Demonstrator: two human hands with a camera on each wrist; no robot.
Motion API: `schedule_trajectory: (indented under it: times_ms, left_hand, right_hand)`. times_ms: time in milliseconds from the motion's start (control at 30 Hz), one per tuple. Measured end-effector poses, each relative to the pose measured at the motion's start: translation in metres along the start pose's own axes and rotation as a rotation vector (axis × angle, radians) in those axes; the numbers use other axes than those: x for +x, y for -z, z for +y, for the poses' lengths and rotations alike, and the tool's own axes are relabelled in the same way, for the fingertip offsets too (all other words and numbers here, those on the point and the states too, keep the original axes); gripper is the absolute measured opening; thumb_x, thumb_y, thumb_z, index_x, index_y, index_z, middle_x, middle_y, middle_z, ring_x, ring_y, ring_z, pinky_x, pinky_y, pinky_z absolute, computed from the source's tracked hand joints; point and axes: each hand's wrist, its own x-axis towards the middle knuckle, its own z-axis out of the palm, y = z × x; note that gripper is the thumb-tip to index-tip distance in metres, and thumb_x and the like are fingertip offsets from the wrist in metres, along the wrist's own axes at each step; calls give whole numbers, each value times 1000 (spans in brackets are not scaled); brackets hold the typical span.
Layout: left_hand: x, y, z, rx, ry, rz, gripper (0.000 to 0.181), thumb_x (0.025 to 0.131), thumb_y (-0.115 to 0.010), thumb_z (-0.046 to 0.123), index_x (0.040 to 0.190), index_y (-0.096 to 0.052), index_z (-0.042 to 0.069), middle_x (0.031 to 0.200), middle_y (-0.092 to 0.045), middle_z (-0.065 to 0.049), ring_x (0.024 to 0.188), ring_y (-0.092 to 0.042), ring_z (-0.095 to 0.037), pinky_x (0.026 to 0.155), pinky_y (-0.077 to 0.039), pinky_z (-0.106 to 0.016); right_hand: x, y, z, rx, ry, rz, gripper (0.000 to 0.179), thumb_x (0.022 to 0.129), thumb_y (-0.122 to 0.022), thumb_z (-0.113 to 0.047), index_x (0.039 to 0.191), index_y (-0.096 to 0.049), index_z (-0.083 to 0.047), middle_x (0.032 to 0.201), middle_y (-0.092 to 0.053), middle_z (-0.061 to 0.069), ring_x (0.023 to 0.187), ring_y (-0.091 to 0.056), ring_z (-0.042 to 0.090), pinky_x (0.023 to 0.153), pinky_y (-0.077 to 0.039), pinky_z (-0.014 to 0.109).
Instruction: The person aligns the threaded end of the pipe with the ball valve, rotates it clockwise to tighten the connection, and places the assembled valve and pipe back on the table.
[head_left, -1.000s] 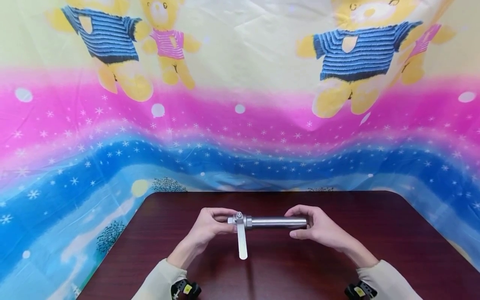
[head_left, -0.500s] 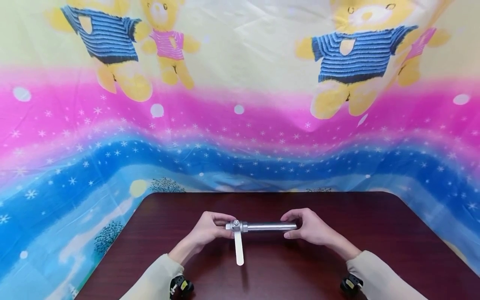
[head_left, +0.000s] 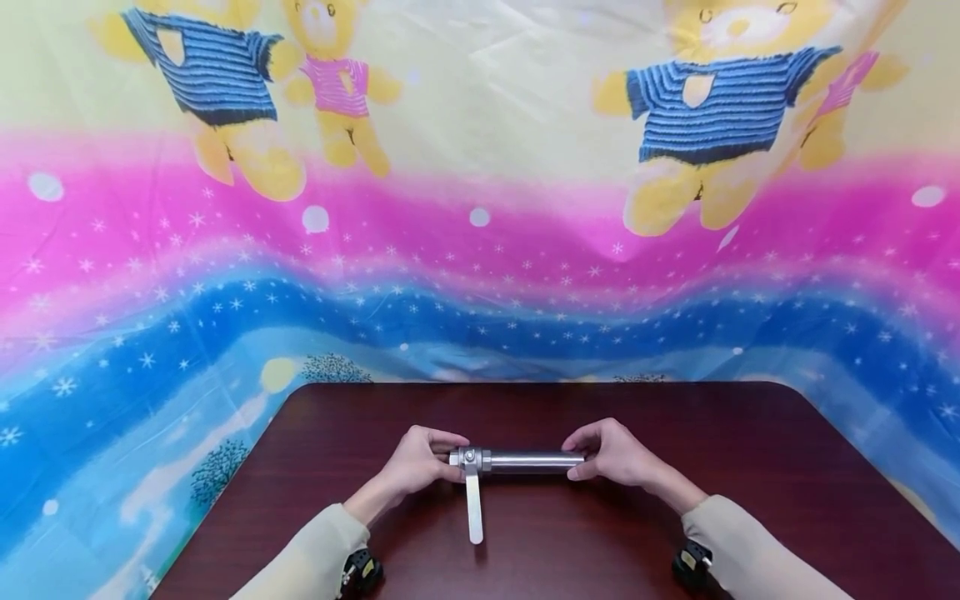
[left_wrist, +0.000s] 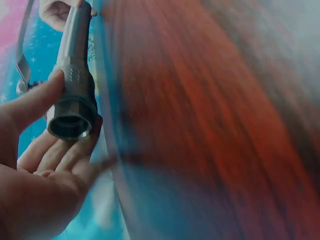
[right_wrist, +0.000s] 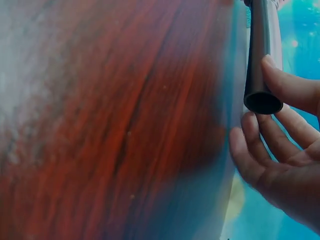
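A metal ball valve point(head_left: 468, 458) is joined to a shiny steel pipe point(head_left: 528, 462), the two lying level from left to right in the head view. My left hand point(head_left: 416, 462) pinches the valve's hex end between thumb and fingers. From the valve, a flat lever handle point(head_left: 474, 508) points toward me. At the other end, my right hand point(head_left: 618, 454) pinches the pipe with the thumb on one side and fingers on the other. The left wrist view shows the open threaded mouth of the valve point(left_wrist: 72, 120); the pipe's open end point(right_wrist: 263, 102) shows in the right wrist view.
A dark red-brown wooden table point(head_left: 570, 550) lies beneath the hands. Behind it hangs a cloth point(head_left: 480, 250) printed with bears and snowflakes. A small black device point(head_left: 362, 571) is strapped at the left wrist, and a similar device point(head_left: 692, 565) at the right.
Both hands have lowered the valve and pipe toward the table and slightly left. The right hand has come a little closer to the left, and the pipe looks shorter in view.
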Motion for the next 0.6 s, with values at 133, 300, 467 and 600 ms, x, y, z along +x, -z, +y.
schedule_trajectory:
  times_ms: [133, 300, 467, 600]
  left_hand:
    - [0, -1, 1, 38, -12, 11, 53, 72, -87, -12, 122, -73, -9, 111, -77, -18, 101, -74, -23, 78, -58, -27]
    - [-1, -1, 0, 35, 0, 36, 52, 69, -88, -13, 119, -75, -8, 110, -77, -19, 101, -74, -24, 78, -57, -28]
    - [0, -2, 1, 44, 25, 49, 51, 68, -90, -11, 117, -77, -5, 111, -77, -18, 103, -74, -25, 78, -57, -28]
    - [0, -3, 2, 56, 50, 59, 50, 67, -91, -9, 115, -78, -4, 110, -77, -16, 103, -74, -23, 77, -57, -28]
  right_hand:
    - [3, -3, 1, 16, -18, 9, 32, 76, -94, -6, 105, -80, -3, 96, -74, 4, 85, -61, 22, 70, -54, 31]
    - [5, -5, 2, -16, -27, 21, 32, 74, -95, -7, 103, -80, -6, 98, -75, 2, 85, -59, 22, 72, -52, 31]
    - [7, -6, 3, -46, -26, 33, 32, 73, -96, -6, 101, -81, -7, 97, -76, 2, 82, -59, 22, 71, -51, 32]
    - [5, -7, 4, -38, -50, 39, 33, 72, -96, -6, 101, -81, -6, 98, -76, 2, 86, -60, 23, 75, -52, 35]
